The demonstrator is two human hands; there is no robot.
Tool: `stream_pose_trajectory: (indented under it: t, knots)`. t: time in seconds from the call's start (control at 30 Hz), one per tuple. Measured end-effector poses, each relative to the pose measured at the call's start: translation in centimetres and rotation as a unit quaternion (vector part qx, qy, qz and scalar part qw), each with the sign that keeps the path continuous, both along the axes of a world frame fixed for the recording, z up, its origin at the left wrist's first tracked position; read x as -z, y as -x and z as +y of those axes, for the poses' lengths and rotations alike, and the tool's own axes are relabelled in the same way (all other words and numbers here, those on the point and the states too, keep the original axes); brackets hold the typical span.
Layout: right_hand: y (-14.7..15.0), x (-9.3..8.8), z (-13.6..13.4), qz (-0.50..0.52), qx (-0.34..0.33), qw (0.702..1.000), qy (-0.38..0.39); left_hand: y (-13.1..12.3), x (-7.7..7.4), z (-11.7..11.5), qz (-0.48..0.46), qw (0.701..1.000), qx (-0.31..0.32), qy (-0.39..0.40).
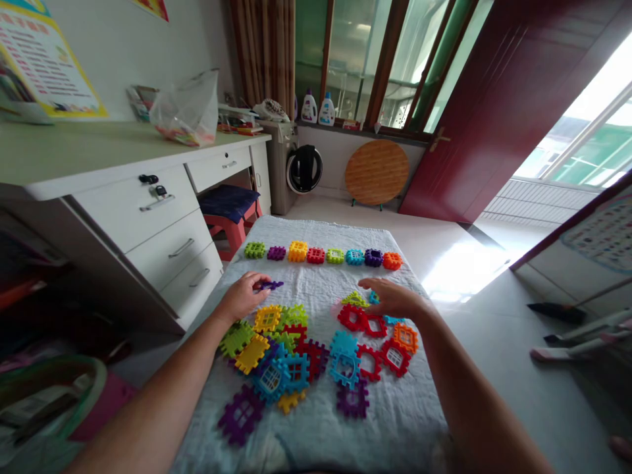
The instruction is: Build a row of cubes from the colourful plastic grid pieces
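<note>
My left hand [243,296] pinches a dark purple interlocking plastic piece [271,285], seen nearly edge-on, at the left of the cloth-covered table. My right hand [392,297] is open, fingers stretched inward, over the right-hand pile. Under and about it are a lime green piece [355,299], red frame pieces [351,317] and an orange window piece [405,338]. Below my left hand lies another pile with yellow [253,354], green [237,338], blue [270,380] and purple [243,413] pieces. Several assembled blocks, among them a yellow block [297,251], stand in a row beyond both hands.
A pale blue cloth [316,447] covers the table. Left of it stand a white desk [148,224] with drawers and a red stool [232,214] with a dark cushion. A plastic bag [190,112] sits on the desk. Farther off are a washing machine [284,164] and a round wooden board [377,171].
</note>
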State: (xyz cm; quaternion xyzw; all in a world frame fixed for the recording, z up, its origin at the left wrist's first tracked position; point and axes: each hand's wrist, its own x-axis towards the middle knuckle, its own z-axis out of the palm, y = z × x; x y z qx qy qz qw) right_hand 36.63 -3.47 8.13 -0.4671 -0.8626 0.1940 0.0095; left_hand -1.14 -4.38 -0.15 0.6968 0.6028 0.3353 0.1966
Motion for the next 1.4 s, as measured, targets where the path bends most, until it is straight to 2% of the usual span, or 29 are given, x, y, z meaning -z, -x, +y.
stream_pose_trajectory:
  t: [0.17, 0.37, 0.47, 0.7, 0.87, 0.97, 1.07, 1.17, 1.23, 1.33, 1.4]
  knots:
    - [0.7, 1.6, -2.8, 0.019, -0.020, 0.999, -0.045, -0.1, 0.2, 0.1, 0.004, 1.000, -0.011, 0.002]
    - [2.9, 3.5, -3.4, 0.013, -0.015, 0.995, -0.098, -0.1, 0.2, 0.2, 0.013, 1.000, -0.015, 0.002]
    - [3.1, 3.7, -3.3, 0.052, -0.027, 0.993, -0.105, -0.1, 0.3, 0.2, 0.012, 1.000, -0.017, 0.000]
    - [3.9, 2.9, -3.2, 0.166, -0.015, 0.981, -0.103, -0.2, 0.2, 0.1, -0.004, 1.000, -0.016, -0.003]
    - [5.9, 4.2, -3.7, 0.250, 0.024, 0.962, -0.110, -0.1, 0.2, 0.1, 0.001, 1.000, -0.012, -0.010]
    - [7.1, 5.5, -3.8, 0.230, 0.047, 0.968, -0.089, -0.1, 0.2, 0.1, 0.000, 1.000, -0.013, -0.015]
    - [7.8, 6.2, -3.7, 0.177, 0.042, 0.977, -0.114, -0.1, 0.2, 0.1, 0.001, 1.000, -0.013, -0.016]
    - [7.7, 5.8, -3.4, 0.154, 0.021, 0.972, -0.175, -0.2, 0.1, 0.1, 0.000, 1.000, -0.015, -0.013]
    - [7.0, 5.3, -3.0, 0.162, 0.034, 0.965, -0.201, -0.1, 0.1, 0.1, 0.002, 1.000, -0.014, -0.013]
    - [5.5, 4.5, -2.4, 0.161, 0.080, 0.961, -0.210, 0.0, 0.3, 0.1, 0.008, 1.000, -0.009, -0.013]
    - [4.4, 4.2, -2.2, 0.139, 0.077, 0.969, -0.191, 0.0, 0.4, 0.2, 0.011, 1.000, -0.007, -0.015]
